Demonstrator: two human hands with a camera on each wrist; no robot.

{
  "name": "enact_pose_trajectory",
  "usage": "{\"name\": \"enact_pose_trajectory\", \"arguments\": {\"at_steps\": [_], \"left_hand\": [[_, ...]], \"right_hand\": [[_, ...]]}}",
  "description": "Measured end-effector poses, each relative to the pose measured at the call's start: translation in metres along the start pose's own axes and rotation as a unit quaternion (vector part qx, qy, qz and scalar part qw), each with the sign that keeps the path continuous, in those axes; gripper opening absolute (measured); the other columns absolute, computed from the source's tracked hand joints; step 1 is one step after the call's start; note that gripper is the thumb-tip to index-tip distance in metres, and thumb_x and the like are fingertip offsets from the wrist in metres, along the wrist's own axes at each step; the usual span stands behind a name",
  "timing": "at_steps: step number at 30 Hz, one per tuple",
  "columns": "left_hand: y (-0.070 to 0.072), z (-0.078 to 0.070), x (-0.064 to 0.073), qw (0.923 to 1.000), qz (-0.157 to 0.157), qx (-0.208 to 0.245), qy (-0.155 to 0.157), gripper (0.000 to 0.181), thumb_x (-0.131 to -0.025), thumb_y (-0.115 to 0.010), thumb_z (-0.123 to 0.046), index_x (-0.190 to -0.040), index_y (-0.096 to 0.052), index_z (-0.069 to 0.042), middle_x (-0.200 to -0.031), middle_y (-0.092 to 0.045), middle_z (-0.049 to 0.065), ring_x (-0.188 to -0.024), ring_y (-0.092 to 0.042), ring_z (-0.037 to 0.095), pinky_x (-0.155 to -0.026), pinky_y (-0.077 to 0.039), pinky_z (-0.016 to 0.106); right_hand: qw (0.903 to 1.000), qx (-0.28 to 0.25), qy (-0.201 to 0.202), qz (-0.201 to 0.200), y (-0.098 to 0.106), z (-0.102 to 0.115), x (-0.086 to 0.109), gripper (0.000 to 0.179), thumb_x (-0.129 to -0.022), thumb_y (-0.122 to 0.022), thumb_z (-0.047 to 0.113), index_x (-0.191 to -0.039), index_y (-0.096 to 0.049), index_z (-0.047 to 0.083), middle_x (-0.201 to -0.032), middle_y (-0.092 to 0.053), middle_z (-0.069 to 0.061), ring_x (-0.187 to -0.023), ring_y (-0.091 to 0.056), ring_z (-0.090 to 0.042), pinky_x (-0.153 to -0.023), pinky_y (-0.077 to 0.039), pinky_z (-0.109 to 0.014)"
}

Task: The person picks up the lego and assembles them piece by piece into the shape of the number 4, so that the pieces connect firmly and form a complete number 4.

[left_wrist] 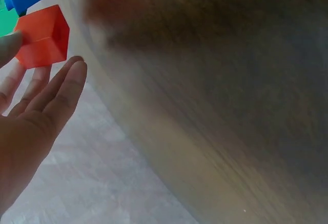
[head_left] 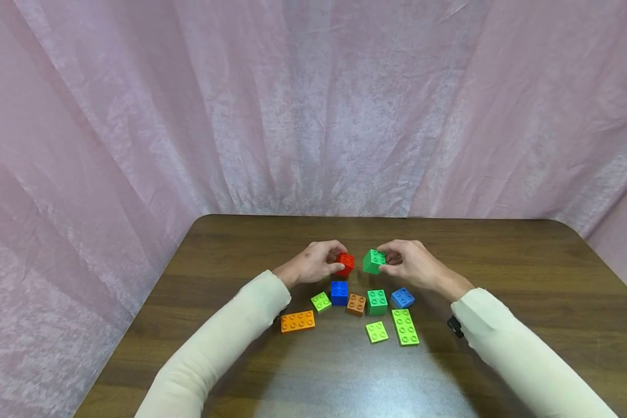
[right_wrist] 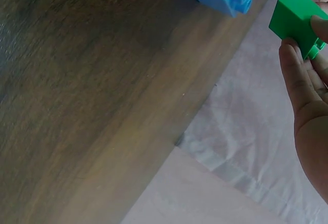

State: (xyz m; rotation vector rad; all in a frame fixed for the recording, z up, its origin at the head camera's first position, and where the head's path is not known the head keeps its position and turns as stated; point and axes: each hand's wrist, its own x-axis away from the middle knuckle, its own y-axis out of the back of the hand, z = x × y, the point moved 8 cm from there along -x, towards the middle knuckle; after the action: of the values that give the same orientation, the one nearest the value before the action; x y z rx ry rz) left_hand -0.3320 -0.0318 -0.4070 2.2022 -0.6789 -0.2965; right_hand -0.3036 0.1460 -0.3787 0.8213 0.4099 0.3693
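My left hand (head_left: 316, 262) pinches a red toy brick (head_left: 347, 264) between thumb and fingers; the left wrist view shows the thumb on one side of the red brick (left_wrist: 45, 37) and fingertips on the other. Facing it, my right hand (head_left: 410, 264) holds a green toy brick (head_left: 372, 262), tilted, its studs turned partly toward the right palm. The two bricks are a small gap apart in the head view. Just in front of them stand a dark blue brick (head_left: 339, 294), a brown brick (head_left: 356, 305), a second green brick (head_left: 377, 302) and a lighter blue brick (head_left: 403, 298).
An orange long brick (head_left: 298, 321) and a small lime brick (head_left: 321, 302) lie at the left. A lime square brick (head_left: 377, 332) and a long lime brick (head_left: 405, 328) are nearer me. Behind the wooden table (head_left: 528, 278) hangs a pink curtain (head_left: 345, 116).
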Motion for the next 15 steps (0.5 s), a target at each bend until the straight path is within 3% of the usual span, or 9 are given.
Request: {"name": "enact_pose_trajectory", "arguments": {"at_steps": [15], "left_hand": [[-0.0057,0.0045,-0.0084,0.9993,0.012,-0.03,0.018,0.04,-0.094,-0.072,-0.014,-0.13,-0.059,-0.002,-0.121,-0.065,0.011,-0.11,-0.061,0.023,-0.097,-0.05,0.035]], "right_hand": [[1.0,-0.003,-0.006,-0.006,-0.0012,-0.0053,-0.0051,0.039,-0.086,-0.078,0.005,-0.12,-0.065,-0.009,-0.099,-0.071,-0.016,-0.088,-0.069,-0.026,-0.076,-0.059,-0.039]]}}
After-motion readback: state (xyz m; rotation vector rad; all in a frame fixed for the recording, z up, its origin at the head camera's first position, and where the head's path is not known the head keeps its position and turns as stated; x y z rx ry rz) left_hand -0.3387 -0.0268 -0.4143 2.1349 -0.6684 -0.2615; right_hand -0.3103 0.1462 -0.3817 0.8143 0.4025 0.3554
